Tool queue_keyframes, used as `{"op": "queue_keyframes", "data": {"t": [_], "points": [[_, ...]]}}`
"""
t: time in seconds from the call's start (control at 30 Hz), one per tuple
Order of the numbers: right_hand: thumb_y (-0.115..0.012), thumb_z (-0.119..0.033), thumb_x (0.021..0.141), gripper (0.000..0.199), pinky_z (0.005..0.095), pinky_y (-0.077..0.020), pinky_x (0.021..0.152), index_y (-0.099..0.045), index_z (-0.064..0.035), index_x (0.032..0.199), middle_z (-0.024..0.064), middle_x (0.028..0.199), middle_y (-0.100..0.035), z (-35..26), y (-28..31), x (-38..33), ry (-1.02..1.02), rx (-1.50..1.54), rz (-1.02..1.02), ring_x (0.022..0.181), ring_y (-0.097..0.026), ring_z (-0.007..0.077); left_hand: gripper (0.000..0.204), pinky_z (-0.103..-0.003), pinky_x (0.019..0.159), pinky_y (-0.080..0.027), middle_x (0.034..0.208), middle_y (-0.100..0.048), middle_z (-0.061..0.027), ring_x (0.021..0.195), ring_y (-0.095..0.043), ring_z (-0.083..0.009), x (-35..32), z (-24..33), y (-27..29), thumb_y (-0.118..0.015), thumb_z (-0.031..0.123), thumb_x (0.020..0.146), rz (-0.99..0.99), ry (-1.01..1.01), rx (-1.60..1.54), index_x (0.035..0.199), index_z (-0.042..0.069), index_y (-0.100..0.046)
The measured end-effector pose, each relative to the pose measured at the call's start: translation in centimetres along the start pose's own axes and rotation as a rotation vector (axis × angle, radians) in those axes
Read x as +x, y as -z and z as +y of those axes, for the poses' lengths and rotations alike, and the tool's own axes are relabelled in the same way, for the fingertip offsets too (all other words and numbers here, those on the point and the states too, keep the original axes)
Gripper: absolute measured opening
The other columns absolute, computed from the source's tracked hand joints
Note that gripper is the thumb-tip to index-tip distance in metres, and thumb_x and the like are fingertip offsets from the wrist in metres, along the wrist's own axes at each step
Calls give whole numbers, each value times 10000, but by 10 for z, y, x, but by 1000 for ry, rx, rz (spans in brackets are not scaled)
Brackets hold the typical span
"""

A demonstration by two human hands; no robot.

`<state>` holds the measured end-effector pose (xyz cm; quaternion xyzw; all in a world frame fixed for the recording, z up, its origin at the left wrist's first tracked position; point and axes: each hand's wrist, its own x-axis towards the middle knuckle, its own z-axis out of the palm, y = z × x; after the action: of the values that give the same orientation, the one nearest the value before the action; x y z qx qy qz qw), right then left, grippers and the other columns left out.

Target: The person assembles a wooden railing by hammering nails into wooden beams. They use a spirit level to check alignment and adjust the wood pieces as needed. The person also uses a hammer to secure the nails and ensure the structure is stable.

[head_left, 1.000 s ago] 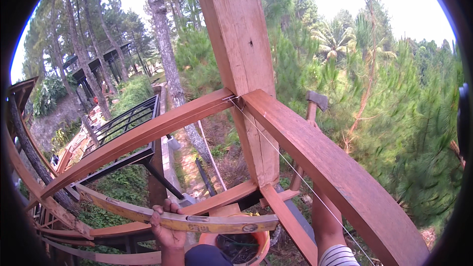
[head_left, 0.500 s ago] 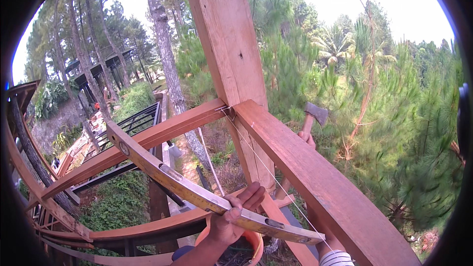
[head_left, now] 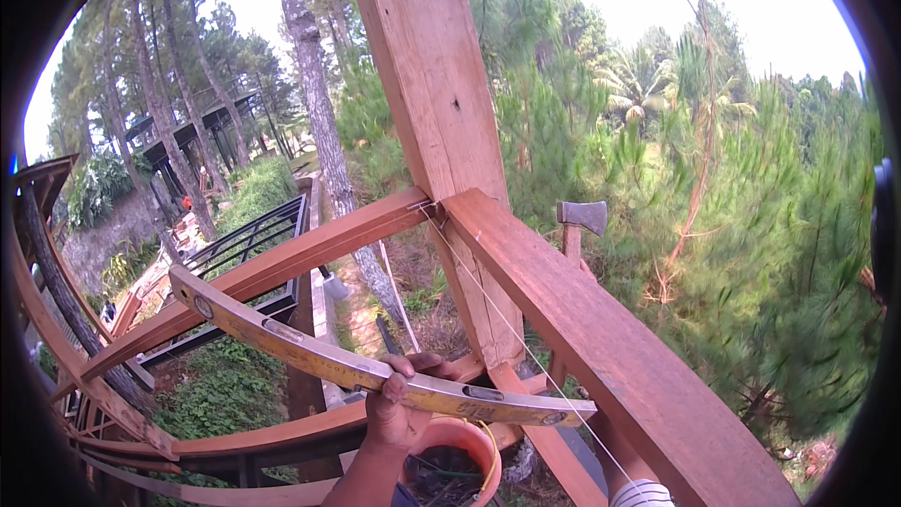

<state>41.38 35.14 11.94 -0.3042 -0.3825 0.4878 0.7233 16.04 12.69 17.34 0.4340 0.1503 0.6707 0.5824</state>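
L to R. L rail [head_left: 282, 268] runs from lower-left up to the post [head_left: 432, 131]. In front of it, the level [head_left: 375, 371]: long, wooden-looking, vial windows along its face, held in the air slanting from upper-left down to lower-right, its R tip just short of the R rail [head_left: 601, 338]. It rests on nothing yet.

L hand [head_left: 399, 404] grips the level near mid-length, fingers wrapped over the top edge, thumb side under; closed firm around it. Below the hand, an orange bucket [head_left: 465, 455] w/ dark contents.

A thin string [head_left: 507, 319] runs from the post/rail joint down to the lower right, passing just by the level's R end.

Further R, a hammer [head_left: 582, 221] stands head-up behind the R rail. The R hand isn't clearly visible: only a striped cuff [head_left: 643, 493] at the bottom edge, arm going up behind the rail toward the hammer handle. Can't tell whether that hand is closed on it.

To do this well, I'd judge: set the level flat on the rail's top face, full length in contact, not bridging the joint at the post. Keep it clear of the string so the line isn't pushed. Hold from mid-length w/ light pressure, then read the vial square-on, since one-handed grip at height tips easily.
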Motion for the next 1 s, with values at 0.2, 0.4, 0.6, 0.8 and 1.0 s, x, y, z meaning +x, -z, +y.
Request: {"op": "queue_keyframes", "data": {"t": [0.2, 0.4, 0.6, 0.8, 1.0], "points": [[-567, -361, 1071, 297, 269, -463, 511, -571, -89, 951, 15, 721, -555, 18, 33, -60, -249, -98, -26, 566, -522, 101, 405, -526, 1035, -484, 990, -600, -23, 1035, -609, -226, 6, 51, 41, -750, 498, 904, 170, -360, 102, 1030, 143, -603], [-565, -366, 1072, 306, 270, -463, 515, -564, -92, 936, 12, 720, -552, 29, 51, -91, -411, -149, -19, 570, -519, 102, 311, -490, 1030, -486, 971, -610, -42, 1047, -608, -238, 33, 101, 89, -763, 368, 924, 300, -616, 81, 1011, 110, -614], [-563, -370, 1073, 315, 272, -464, 519, -557, -94, 921, 8, 720, -548, 26, 46, -100, -419, -185, -24, 574, -516, 102, 163, -446, 1004, -496, 910, -637, -59, 966, -631, -243, 83, 120, 124, -717, 189, 883, 217, -634, -193, 945, 72, -623], [-538, -380, 1083, 362, 271, -465, 523, -549, -87, 871, 5, 714, -543, 18, 33, -110, -409, -205, -27, 563, -517, 106, 166, -457, 973, -499, 851, -627, -54, 911, -628, -246, 121, 100, 139, -706, 194, 853, 284, -627, -289, 939, 78, -622], [-529, -443, 1076, 424, 273, -458, 517, -526, -94, 834, 10, 701, -532, 19, 35, -114, -468, -239, -30, 543, -510, 106, 194, -457, 977, -500, 859, -623, -50, 917, -627, -242, 123, 82, 152, -707, 234, 845, 402, -657, -283, 922, 84, -612]]}}
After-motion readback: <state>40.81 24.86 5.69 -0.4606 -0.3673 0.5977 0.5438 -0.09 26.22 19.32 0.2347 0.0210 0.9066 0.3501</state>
